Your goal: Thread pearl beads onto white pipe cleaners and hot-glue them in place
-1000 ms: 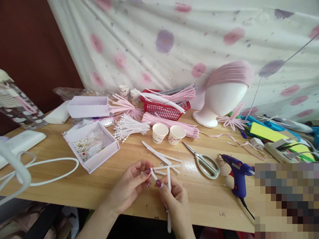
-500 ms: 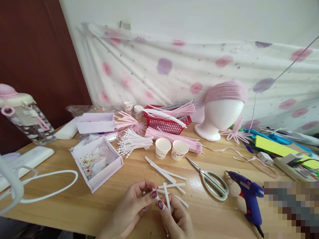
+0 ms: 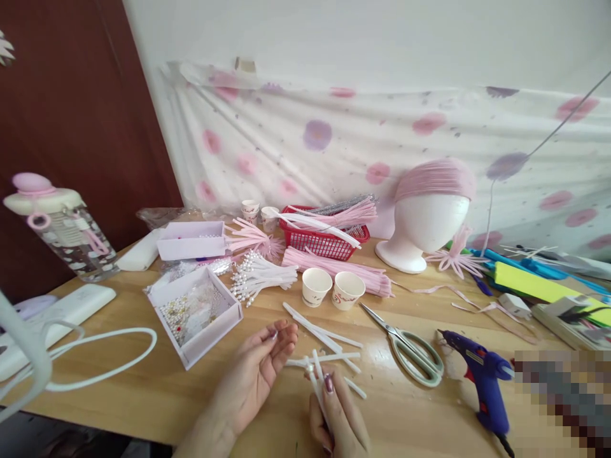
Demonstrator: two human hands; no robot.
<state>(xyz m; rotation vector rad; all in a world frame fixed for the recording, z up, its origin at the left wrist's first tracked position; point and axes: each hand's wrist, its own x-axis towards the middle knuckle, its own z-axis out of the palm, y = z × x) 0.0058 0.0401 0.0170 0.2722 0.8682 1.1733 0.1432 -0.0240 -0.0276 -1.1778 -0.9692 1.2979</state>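
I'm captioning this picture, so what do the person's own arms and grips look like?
The left grip and right grip are bare, without gloves. One right nail is glossy dark purple with paler patches; a left nail glints, its colour unclear. No sleeve or bracelet shows on the left forearm.

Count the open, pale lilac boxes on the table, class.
2: the front box, which holds beads, and the rear box behind it.
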